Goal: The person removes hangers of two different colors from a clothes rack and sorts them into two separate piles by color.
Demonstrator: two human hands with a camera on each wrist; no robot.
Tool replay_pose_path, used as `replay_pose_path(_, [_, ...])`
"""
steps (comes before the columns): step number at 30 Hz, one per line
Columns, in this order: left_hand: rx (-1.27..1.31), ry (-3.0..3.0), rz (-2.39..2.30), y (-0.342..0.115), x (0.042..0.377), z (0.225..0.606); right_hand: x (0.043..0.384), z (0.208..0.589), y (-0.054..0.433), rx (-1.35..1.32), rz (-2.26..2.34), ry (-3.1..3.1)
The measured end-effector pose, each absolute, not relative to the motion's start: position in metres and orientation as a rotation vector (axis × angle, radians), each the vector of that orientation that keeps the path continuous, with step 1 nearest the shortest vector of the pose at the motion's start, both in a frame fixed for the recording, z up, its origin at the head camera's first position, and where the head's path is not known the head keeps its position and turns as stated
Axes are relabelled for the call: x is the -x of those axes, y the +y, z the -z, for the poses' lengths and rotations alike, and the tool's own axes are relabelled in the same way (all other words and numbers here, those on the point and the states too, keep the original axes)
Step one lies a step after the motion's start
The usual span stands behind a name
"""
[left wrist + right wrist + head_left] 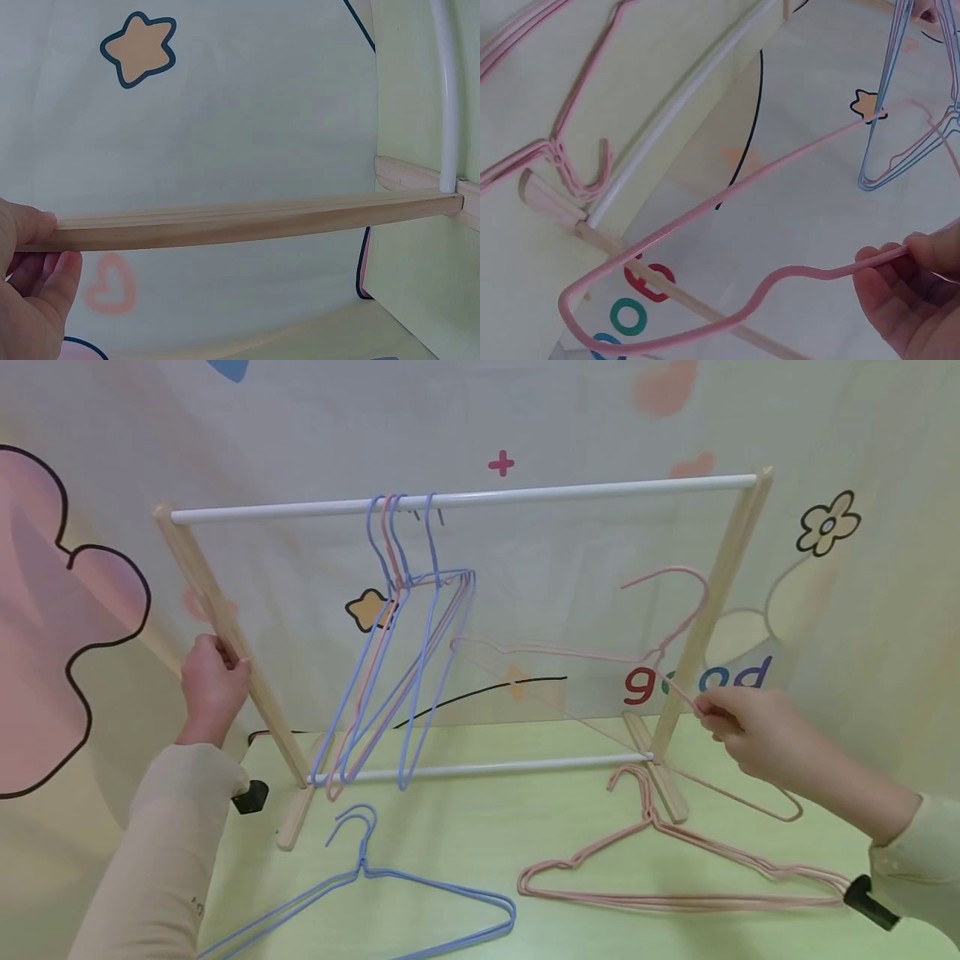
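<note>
Hands at a small clothes rack: left hand (215, 681) gripping the frame, right hand (746, 722) pinching a pink hanger (657, 657)

Head view: Two bare hands reach forward from pale sleeves (168, 827). On the left, fingers curl round the rack's wooden left post (272, 714). On the right, thumb and fingers pinch one arm of the pink hanger, near the right post (720, 560); its hook is off the white rail (555, 493), lower than it. Blue hangers (432, 552) and a pink one among them (392, 547) hang left of the rail's middle. The rack stands on a light green worktop (465, 827). Nearer the viewer lie blue hangers (363, 860) at left and a stack of pink hangers (649, 814) at right. Behind is a backdrop (570, 602) with cartoon shapes and the word "good".

Left wrist view: The left hand, at the left edge, holds the post between thumb and fingers. The post runs across to the white lower bar (448, 112).

Right wrist view: Thumb and fingertips close on the pink hanger beside a wavy notch. Its long outline crosses in front of the rack, with the hung hangers at upper right.
</note>
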State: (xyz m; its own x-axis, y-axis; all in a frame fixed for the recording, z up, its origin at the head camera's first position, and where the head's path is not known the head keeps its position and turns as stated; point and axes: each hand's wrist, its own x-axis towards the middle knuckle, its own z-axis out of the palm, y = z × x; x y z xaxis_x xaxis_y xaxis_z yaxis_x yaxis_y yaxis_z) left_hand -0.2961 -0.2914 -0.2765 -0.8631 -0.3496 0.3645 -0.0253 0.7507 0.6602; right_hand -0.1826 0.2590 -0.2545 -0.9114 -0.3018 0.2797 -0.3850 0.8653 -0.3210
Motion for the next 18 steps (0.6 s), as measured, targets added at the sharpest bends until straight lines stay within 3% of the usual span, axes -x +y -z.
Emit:
replay_pose_path(8, [-0.278, -2.483, 0.926, -0.291, 0.296, 0.278, 0.178, 0.288, 0.287, -0.647, -0.232, -2.610])
replay_pose_path(18, [-0.275, -2.460, 0.911, -0.292, 0.298, 0.279, 0.168, 0.333, 0.311, -0.891, -0.162, -2.489])
